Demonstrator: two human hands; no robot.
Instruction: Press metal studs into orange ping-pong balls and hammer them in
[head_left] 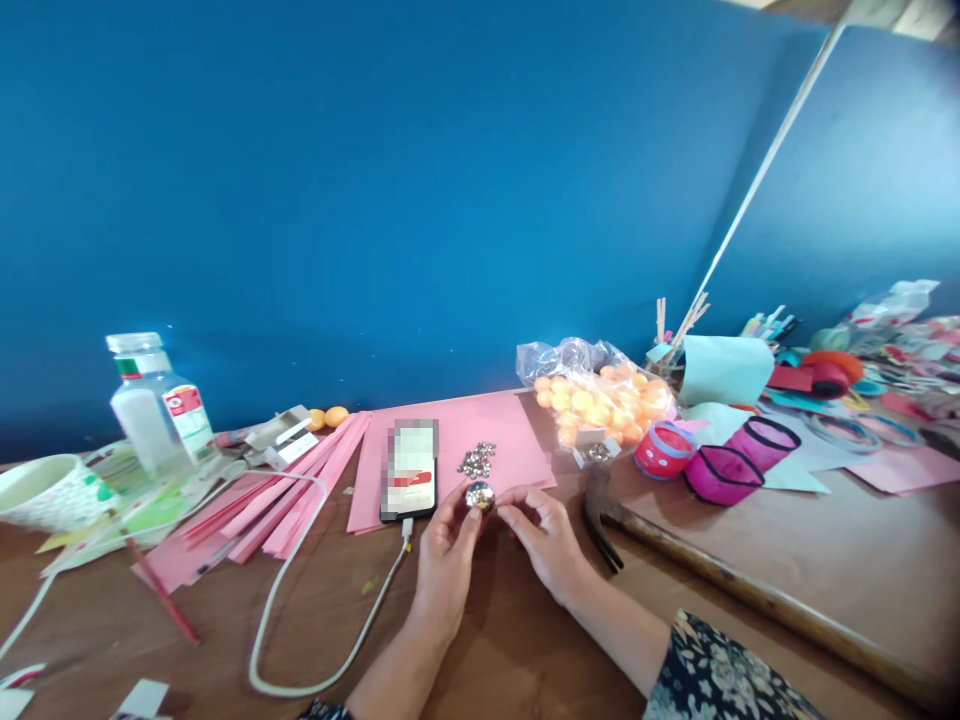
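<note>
Ball point(480, 494) partly behind left thumb point(473, 522)

Brown table point(510, 650) under hammer point(697, 556) (and pink paper point(510, 415))

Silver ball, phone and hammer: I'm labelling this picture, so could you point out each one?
Silver ball point(480, 495), head view, middle of its shiny surface.
Phone point(410, 474), head view, on its screen.
Hammer point(720, 573), head view, on its wooden handle.
</note>
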